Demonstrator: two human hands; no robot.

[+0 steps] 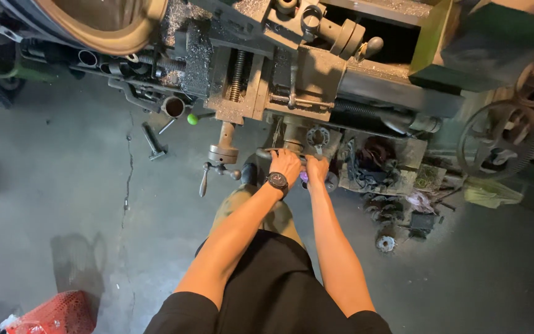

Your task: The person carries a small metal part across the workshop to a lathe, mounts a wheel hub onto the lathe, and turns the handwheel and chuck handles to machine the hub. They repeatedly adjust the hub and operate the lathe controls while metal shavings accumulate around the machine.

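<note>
Grey concrete floor (63, 185), cracked and stained, is seen spreading under the whole scene, with a red mesh basket (54, 315) lying nearest the viewer, well to the left of and behind the fingers. Both bare forearms are stretched forward from a dark garment, side by side and nearly parallel. The left hand (285, 166), on which a dark wristwatch (277, 181) is worn, is laid palm-down over the carriage handwheel (292, 154) on the front of a worn lathe; its fingers (282, 158) are curled over the rim and pressed together on it. The right hand (316, 170) is set just beside it, touching or nearly touching it, with its fingers (318, 162) folded down over the same rim; a small purple thing (305, 177) is glimpsed between the two hands, but what it is cannot be told. The handwheel is thus found directly beneath and just ahead of the fingers, its rim running left to right across them, and neither hand is clearly nearer than the other. Slightly to the left of the fingers, a cross-slide crank (220, 158) is seen pointing toward the viewer. Just right of the fingers, a heap of gears and dark scrap (381, 185) is piled by the machine's base. Beyond the fingers the grimy lathe carriage (292, 80) is found, and farthest left, a large chuck (103, 21).
</note>
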